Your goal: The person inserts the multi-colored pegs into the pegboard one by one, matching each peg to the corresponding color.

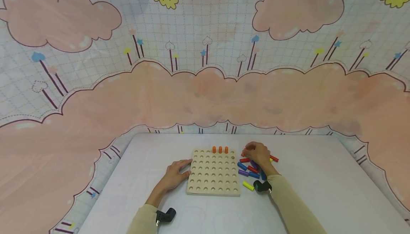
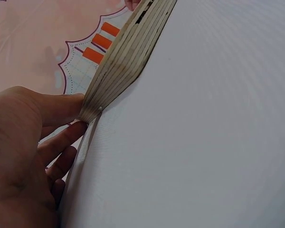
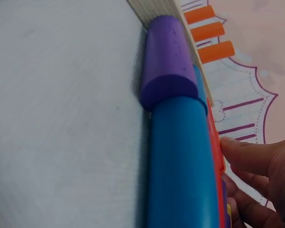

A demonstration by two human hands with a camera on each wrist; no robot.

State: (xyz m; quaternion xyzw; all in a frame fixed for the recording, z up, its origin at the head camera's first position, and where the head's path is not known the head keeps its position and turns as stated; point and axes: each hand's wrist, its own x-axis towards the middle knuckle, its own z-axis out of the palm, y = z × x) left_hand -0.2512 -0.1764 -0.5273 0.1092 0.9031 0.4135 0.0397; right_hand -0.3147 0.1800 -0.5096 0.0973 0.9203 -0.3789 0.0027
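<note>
A pale wooden pegboard (image 1: 213, 193) with rows of round holes lies on the table. Three orange pegs (image 1: 220, 150) stand upright in its far row. At the board's left edge my left hand (image 1: 174, 174) rests with fingertips and thumb touching the wood. My right hand (image 1: 258, 154) is over the loose pegs to the right of the board, its fingertips and thumb at an orange peg (image 1: 243, 153), which they seem to pinch. Close to the camera in the right wrist view lie a purple peg (image 3: 168, 57) and a blue peg (image 3: 183, 161), partly covering the pegs behind.
Loose pegs lie beside the board's right edge: red (image 1: 252, 169), purple (image 1: 243, 173), blue (image 1: 242, 166) and others partly under the right hand. A yellow peg (image 1: 248, 186) lies nearest the front. The white table (image 1: 153, 148) meets a patterned cloth backdrop (image 1: 205, 98) behind.
</note>
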